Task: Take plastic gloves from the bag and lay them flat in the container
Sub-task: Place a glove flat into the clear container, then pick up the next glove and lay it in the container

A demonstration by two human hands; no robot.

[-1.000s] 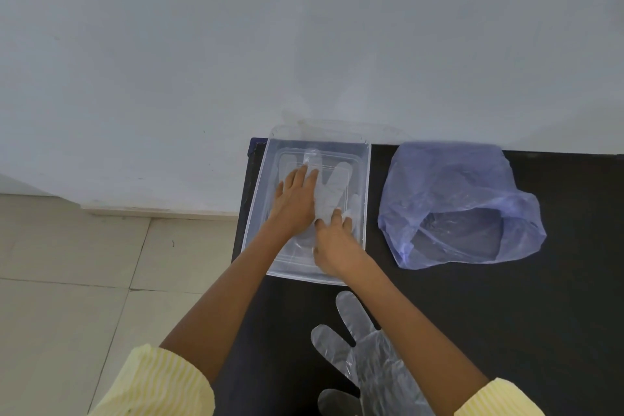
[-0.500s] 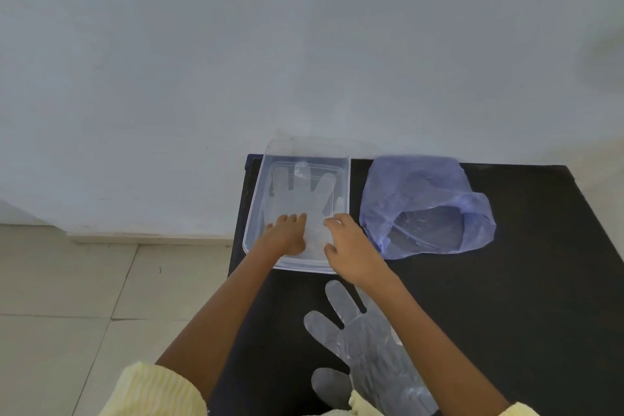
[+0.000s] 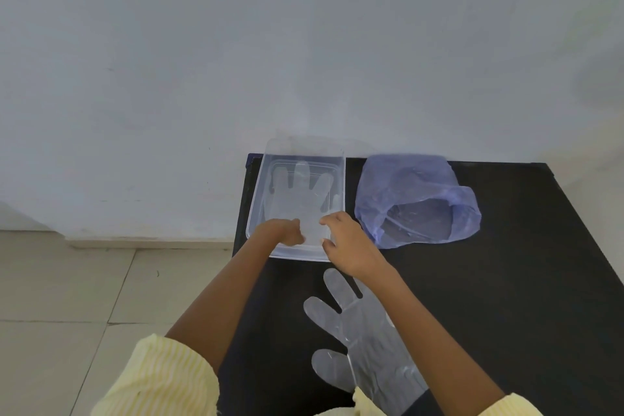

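Observation:
A clear plastic container (image 3: 256,203) stands at the black table's far left corner. One transparent plastic glove (image 3: 300,194) lies flat inside it, fingers pointing toward the wall. My left hand (image 3: 281,231) rests on the glove's cuff at the container's near end, fingers curled down so their tips are hidden. My right hand (image 3: 349,246) hovers at the near right corner of the container, thumb and fingers apart, with nothing in it. To the right lies a crumpled blue plastic bag (image 3: 405,179), its mouth open toward me. A second transparent glove (image 3: 366,338) lies flat on the table near me, partly under my right forearm.
The black table (image 3: 506,297) butts against a pale wall at the back. Its left edge drops to a tiled floor (image 3: 67,297). Yellow striped sleeves (image 3: 162,378) show at the bottom of the view.
Both hands have slid back from the glove's palm to its cuff at the container's near end. The left fingers have curled. The view has pulled back, showing more of the table.

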